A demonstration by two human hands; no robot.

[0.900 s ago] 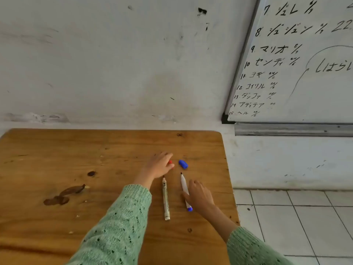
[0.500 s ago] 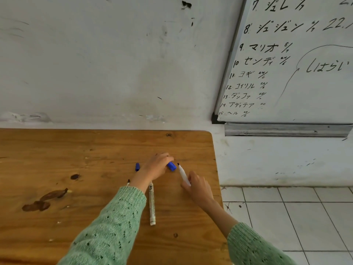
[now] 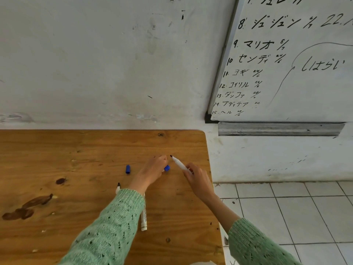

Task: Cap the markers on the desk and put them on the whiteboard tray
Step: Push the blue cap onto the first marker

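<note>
Desk [image 3: 95, 150]: blue cap [image 3: 167, 168] under left hand [image 3: 152, 171].

caps [image 3: 128, 169], markers [image 3: 144, 215] on desk [image 3: 76, 150] | tray [image 3: 278, 129] behind-right

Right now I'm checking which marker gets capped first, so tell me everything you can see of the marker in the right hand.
The marker is a slim white plastic barrel with a dark, uncapped tip pointing up and to the left, toward the wall. It is tilted, its tip off the desk. The right hand pinches its rear end, hiding that part. Its tip is near the left hand, which holds a blue cap.
</note>
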